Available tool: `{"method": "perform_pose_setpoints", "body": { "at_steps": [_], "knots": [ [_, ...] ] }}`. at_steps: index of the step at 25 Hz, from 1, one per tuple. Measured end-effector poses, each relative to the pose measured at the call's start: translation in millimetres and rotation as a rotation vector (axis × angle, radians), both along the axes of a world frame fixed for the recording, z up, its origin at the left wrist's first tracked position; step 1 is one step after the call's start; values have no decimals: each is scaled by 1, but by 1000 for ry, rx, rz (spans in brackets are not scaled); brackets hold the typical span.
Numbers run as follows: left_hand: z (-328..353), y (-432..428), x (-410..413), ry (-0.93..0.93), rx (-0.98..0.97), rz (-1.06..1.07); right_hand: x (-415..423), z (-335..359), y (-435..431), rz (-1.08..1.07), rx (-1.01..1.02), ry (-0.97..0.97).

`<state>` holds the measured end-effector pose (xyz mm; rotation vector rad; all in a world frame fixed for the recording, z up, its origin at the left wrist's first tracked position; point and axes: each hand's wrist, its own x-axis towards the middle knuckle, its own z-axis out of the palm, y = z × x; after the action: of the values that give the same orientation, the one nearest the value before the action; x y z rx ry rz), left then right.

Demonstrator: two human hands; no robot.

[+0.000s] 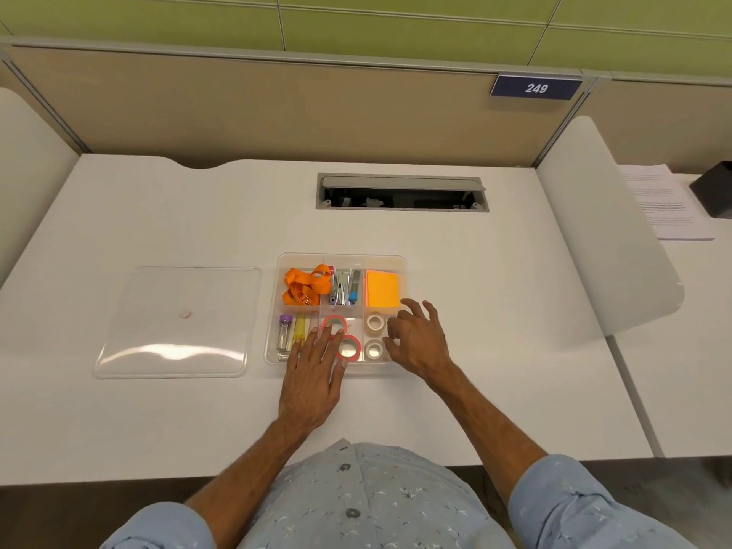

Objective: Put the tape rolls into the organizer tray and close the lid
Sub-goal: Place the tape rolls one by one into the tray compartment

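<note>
A clear organizer tray (341, 258) stands open on the white desk. Two pink tape rolls (349, 347) lie in its front middle compartment. Two white tape rolls (374, 322) lie in the front right compartment. My left hand (314, 374) rests over the tray's front edge, fingers spread, fingertips touching the pink rolls. My right hand (416, 339) hovers at the tray's right side beside the white rolls, fingers apart and holding nothing. The clear lid (178, 322) lies flat on the desk to the left of the tray.
The tray also holds an orange lanyard (305, 285), staplers (344, 287), orange sticky notes (382, 289) and small vials (284, 330). An open cable hatch (402, 192) sits behind the tray. White dividers flank the desk; papers (665, 202) lie on the neighbouring desk at right.
</note>
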<state>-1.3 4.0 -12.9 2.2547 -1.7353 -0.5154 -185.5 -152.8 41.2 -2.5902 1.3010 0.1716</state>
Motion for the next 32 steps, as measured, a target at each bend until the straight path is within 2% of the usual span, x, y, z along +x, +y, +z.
{"method": "perform_pose_setpoints", "body": {
  "at_steps": [9,13,15,18,21,32],
  "knots": [
    [-1,0,2,0,8,-8,18,-7,15,-46,9,122],
    [-1,0,3,-4,0,-11,12,-6,10,-61,-24,42],
    [-2,0,2,-1,-14,-9,1,-1,-1,-18,-67,24],
    [-2,0,2,-4,-8,-9,-9,4,-13,129,-84,111],
    [-2,0,1,-12,-11,-14,-3,3,-10,184,-51,196],
    [-1,0,2,-13,12,-14,13,-7,5,18,-16,175]
  ]
}}
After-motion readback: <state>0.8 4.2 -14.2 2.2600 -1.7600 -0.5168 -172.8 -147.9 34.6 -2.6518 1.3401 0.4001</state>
